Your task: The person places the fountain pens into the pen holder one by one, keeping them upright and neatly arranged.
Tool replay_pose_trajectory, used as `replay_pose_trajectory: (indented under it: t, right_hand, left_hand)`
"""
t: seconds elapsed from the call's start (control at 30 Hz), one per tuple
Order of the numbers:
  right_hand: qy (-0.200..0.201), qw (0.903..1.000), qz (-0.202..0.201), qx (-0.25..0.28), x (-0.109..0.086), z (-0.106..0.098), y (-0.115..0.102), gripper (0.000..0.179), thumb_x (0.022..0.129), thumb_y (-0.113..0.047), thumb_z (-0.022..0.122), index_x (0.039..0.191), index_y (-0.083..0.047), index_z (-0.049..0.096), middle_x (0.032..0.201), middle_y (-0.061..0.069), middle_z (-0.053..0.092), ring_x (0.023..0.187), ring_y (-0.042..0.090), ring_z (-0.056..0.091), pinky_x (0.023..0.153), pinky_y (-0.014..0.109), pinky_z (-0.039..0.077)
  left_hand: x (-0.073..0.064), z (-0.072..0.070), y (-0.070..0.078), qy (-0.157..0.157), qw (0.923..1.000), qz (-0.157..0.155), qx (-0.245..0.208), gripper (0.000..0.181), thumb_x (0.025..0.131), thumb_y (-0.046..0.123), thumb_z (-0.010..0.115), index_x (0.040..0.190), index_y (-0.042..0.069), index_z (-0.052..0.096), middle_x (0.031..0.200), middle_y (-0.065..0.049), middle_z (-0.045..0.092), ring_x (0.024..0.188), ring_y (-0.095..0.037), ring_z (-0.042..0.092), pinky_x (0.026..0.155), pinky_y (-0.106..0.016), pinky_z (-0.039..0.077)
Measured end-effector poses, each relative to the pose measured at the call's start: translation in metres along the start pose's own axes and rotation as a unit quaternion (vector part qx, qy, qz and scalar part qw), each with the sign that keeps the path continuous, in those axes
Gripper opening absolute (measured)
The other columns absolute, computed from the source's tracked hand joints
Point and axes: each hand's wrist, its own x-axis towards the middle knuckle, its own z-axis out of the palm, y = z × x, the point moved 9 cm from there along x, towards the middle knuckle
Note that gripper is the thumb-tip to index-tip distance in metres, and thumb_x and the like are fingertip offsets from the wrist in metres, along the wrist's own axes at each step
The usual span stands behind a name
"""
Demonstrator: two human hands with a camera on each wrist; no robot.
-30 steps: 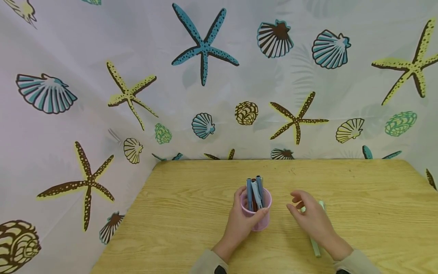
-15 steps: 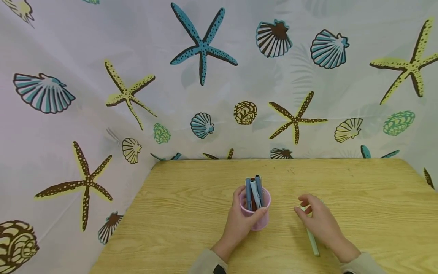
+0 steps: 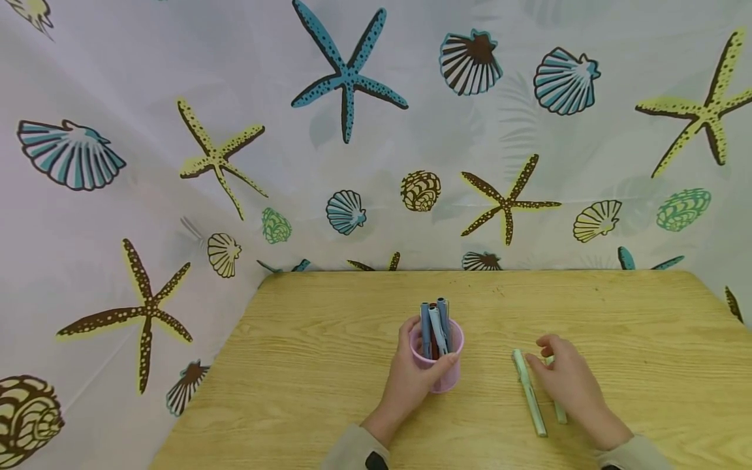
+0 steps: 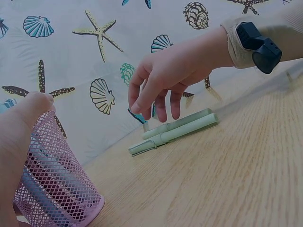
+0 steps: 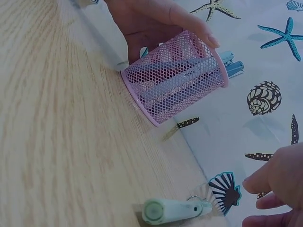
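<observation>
My left hand (image 3: 405, 377) grips a pink mesh pen cup (image 3: 449, 380), fingers round the far side and thumb on the near rim. Several pens (image 3: 435, 328) stand in it, blue-grey and light blue ones and a dark red one. To the right, my right hand (image 3: 568, 384) hovers over the table with loosely bent fingers and holds nothing. A light green pen (image 3: 531, 396) with a clip lies just left of it. Beneath that hand lies a second light green pen (image 3: 560, 411), partly hidden in the head view; the left wrist view shows both pens side by side.
The wooden table (image 3: 305, 365) reaches back to a white curtain (image 3: 388, 228) printed with starfish and shells. The same curtain also hangs along the left side.
My right hand has moved to the right, away from the cup, uncovering the left green pen. The left hand and the cup have stayed in place.
</observation>
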Motion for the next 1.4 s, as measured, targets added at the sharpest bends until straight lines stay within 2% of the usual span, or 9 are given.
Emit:
replay_pose_trajectory:
  t: [0.33,0.63,0.87,1.0,1.2,1.4]
  right_hand:
    - [-0.011,0.9988,0.033,-0.034,-0.001,-0.002,0.015,0.041,0.089,-0.025,0.06,0.109,0.01,0.053,0.094,0.022,0.057,0.08,0.03,0.056,0.062,0.042,0.047]
    - [-0.032,0.996,0.068,-0.049,0.0,0.0,0.028,0.043,0.089,-0.024,0.061,0.109,0.013,0.051,0.092,0.027,0.058,0.072,0.026,0.057,0.054,0.035,0.045]
    - [-0.047,0.991,0.106,-0.067,-0.001,0.004,0.036,0.048,0.089,-0.026,0.061,0.112,0.014,0.049,0.098,0.033,0.051,0.068,0.026,0.05,0.051,0.034,0.042]
    - [-0.054,0.9903,0.106,-0.071,0.0,0.007,0.039,0.048,0.089,-0.025,0.061,0.111,0.016,0.049,0.098,0.032,0.05,0.071,0.027,0.048,0.053,0.035,0.042]
    - [-0.059,0.99,0.105,-0.073,0.001,0.01,0.042,0.037,0.088,-0.021,0.06,0.101,0.013,0.053,0.091,0.027,0.051,0.07,0.026,0.046,0.052,0.033,0.04]
    - [-0.062,0.9904,0.104,-0.067,0.003,0.011,0.043,0.032,0.087,-0.017,0.056,0.102,0.011,0.054,0.088,0.023,0.05,0.067,0.024,0.045,0.049,0.032,0.039]
  left_hand:
    - [0.0,-0.001,0.002,0.003,1.0,0.001,0.0,0.076,0.081,0.022,0.072,0.14,0.014,0.026,0.129,-0.01,0.048,0.117,-0.026,0.048,0.095,-0.046,0.039]
    - [0.0,-0.001,0.002,0.001,1.0,-0.002,-0.004,0.077,0.081,0.023,0.073,0.141,0.015,0.025,0.128,-0.009,0.048,0.117,-0.025,0.048,0.095,-0.046,0.039]
    - [0.0,-0.001,0.001,0.001,1.0,-0.001,-0.001,0.077,0.081,0.023,0.073,0.141,0.015,0.025,0.13,-0.009,0.048,0.118,-0.024,0.048,0.096,-0.045,0.039]
    - [0.0,-0.001,0.002,0.002,1.0,0.0,0.003,0.078,0.081,0.023,0.073,0.141,0.015,0.025,0.13,-0.009,0.048,0.118,-0.025,0.047,0.096,-0.045,0.038]
    - [-0.001,-0.001,0.003,0.005,1.0,-0.001,0.007,0.078,0.081,0.023,0.073,0.141,0.015,0.025,0.13,-0.01,0.048,0.118,-0.025,0.047,0.096,-0.046,0.038]
    - [-0.001,-0.001,0.003,0.005,1.0,-0.001,0.001,0.077,0.081,0.023,0.073,0.141,0.015,0.026,0.129,-0.009,0.048,0.117,-0.025,0.048,0.096,-0.047,0.039]
